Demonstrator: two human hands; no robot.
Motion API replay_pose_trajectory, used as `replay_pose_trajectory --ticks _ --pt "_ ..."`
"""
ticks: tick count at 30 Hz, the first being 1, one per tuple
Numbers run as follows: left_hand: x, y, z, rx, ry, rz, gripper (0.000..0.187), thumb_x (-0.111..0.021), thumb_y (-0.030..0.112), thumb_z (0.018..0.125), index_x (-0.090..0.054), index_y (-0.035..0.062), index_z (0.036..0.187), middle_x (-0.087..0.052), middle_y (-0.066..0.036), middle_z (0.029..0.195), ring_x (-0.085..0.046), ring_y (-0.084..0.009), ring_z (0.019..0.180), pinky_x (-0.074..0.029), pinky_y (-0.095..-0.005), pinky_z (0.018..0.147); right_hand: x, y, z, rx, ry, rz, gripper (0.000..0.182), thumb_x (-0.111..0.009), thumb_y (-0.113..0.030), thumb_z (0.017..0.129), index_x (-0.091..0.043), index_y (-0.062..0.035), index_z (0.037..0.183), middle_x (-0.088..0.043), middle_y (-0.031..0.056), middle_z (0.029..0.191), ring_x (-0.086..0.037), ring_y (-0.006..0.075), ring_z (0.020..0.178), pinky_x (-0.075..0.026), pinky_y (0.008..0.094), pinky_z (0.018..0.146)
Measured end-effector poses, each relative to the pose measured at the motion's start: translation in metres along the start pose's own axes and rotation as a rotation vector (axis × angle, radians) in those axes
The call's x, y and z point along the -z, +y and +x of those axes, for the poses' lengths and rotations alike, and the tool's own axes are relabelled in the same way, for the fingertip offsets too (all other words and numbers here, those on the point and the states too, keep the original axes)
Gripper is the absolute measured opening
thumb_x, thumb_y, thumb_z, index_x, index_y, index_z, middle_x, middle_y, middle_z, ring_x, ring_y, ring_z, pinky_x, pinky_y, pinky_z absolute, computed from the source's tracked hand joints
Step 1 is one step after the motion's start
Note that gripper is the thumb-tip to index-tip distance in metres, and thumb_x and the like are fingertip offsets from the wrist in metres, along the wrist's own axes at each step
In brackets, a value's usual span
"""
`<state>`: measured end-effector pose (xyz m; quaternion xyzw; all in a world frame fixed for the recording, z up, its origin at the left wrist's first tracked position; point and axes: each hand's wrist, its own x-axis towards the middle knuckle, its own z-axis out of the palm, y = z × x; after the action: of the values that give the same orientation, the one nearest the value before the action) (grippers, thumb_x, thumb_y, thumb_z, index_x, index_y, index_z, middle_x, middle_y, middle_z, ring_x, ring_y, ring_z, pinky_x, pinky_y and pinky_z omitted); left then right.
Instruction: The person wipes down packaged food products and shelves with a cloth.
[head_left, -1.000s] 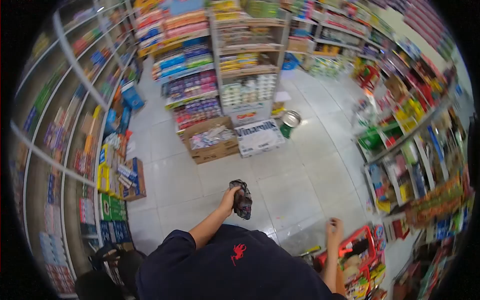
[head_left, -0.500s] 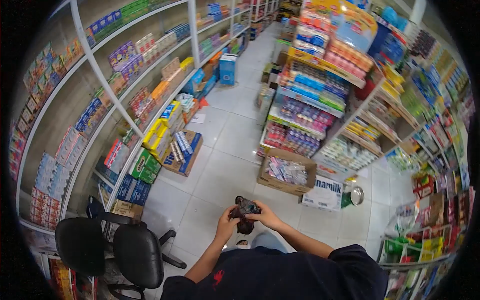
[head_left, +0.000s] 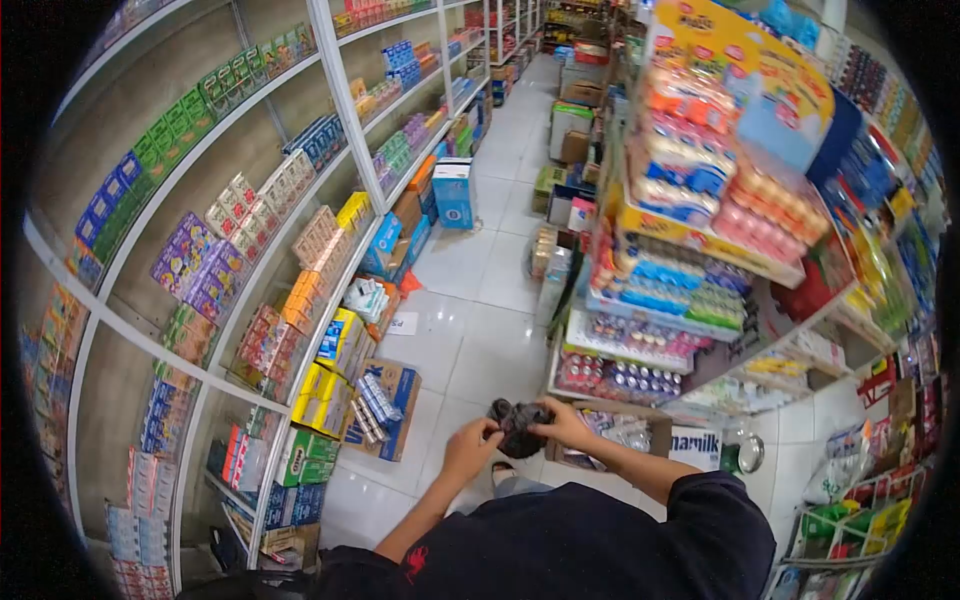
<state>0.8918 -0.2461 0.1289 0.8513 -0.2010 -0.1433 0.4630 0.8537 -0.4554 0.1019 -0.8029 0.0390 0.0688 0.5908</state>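
Observation:
In front of my body, over the tiled floor, I hold a dark, crumpled, shiny thing [head_left: 520,436] that looks like a plastic bag. My left hand [head_left: 472,447] pinches its left edge between thumb and fingers. On the opposite edge, my right hand [head_left: 566,424] is closed too. Whether anything is inside the dark bag cannot be made out. Beyond my right hand, partly covered by my forearm, stands an open carton [head_left: 655,440] with small packs in it.
Shelves [head_left: 345,120] of boxed drinks line the left side. A tall display stand [head_left: 690,320] of bottles rises at the right. On the floor are a carton of cans [head_left: 405,400], a blue box [head_left: 454,195] and a white milk carton [head_left: 695,447]. The aisle floor [head_left: 490,275] runs ahead.
My view has moved forward and turned, so the display stand looks closer and the black chair has almost left the picture. The dark bag is still in both hands, now spread wider between them.

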Motion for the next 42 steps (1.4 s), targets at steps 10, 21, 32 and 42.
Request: replay_pose_trajectory --ticks 10,21,32,42 --pt "0.107 -0.087 0.258 0.076 0.344 -0.225 0.019 -0.053 0.015 0.082 -0.05 0.0011 0.095 -0.056 -0.014 0.07 -0.055 -0.0211 0.063 -0.043 -0.0291 0.059 0.023 -0.041 0.334 0.537 -0.006 -0.223 0.028 -0.061 0.0 0.066 -0.052 -0.0025 0.092 -0.057 0.012 0.095 -0.054 0.0274 0.089 -0.043 0.0337 0.076" --pt "0.161 -0.062 0.647 0.028 -0.387 0.134 0.036 -0.064 0.036 0.067 -0.062 0.0062 0.087 -0.061 -0.016 0.072 -0.06 -0.0313 0.072 -0.045 -0.0354 0.064 0.207 -0.088 0.596 0.424 0.492 -0.158 0.025 -0.048 0.01 0.062 -0.048 -0.0003 0.084 -0.054 0.0119 0.082 -0.054 0.0245 0.083 -0.041 0.0298 0.077" --pt "0.11 -0.037 1.039 -0.085 -0.234 -0.376 0.035 -0.061 0.004 0.066 -0.045 0.0 0.097 -0.056 -0.01 0.084 -0.054 -0.0167 0.075 -0.045 -0.0288 0.066 0.45 0.001 0.839 0.152 0.523 -0.249 0.031 -0.052 0.009 0.061 -0.049 -0.0036 0.089 -0.057 0.0113 0.092 -0.053 0.0247 0.093 -0.04 0.0316 0.08" --pt "0.143 0.006 1.343 -0.295 -0.392 -0.155 0.066 -0.061 -0.001 0.059 -0.037 0.0031 0.12 -0.046 -0.01 0.111 -0.049 -0.0197 0.098 -0.039 -0.0298 0.086 0.562 -0.041 1.154 0.411 0.124 0.032 0.059 -0.064 -0.014 0.069 -0.04 -0.0066 0.123 -0.048 0.0112 0.117 -0.049 0.0238 0.102 -0.038 0.0334 0.088"
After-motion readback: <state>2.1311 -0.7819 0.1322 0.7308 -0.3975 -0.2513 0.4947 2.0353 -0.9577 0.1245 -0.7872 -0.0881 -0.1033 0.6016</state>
